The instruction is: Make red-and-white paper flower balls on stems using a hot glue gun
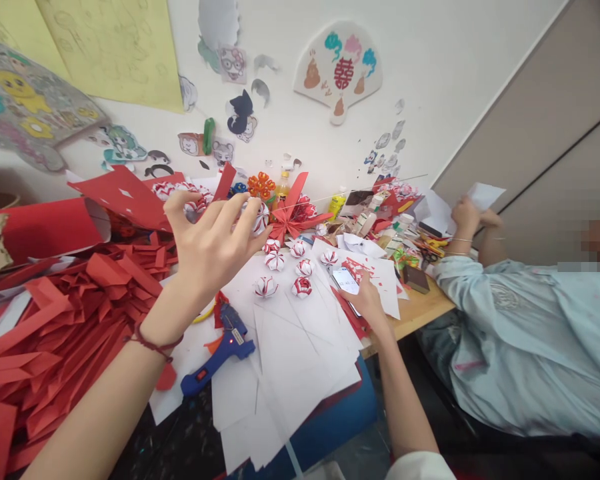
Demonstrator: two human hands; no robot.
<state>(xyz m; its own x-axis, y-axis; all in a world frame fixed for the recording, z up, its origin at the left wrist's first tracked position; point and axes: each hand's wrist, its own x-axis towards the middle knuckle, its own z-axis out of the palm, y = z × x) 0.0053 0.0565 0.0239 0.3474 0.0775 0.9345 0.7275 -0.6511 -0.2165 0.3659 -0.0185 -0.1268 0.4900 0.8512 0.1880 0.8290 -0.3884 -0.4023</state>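
Note:
My left hand is raised over the back of the table, palm down, fingers spread and slightly bent. Behind its fingertips a red-and-white paper ball partly shows; I see no grip on it. My right hand holds the right edge of a phone with a lit screen showing digits. Between the hands, several small red-and-white paper balls rest on white paper sheets. A blue glue gun with a small red light lies below my left hand. Beyond stands a folded red paper star.
Folded red paper strips heap up at left beside a red roll. Bottles, scissors and a dark small box crowd the right side. A co-worker in a light blue top sits at right, holding white paper.

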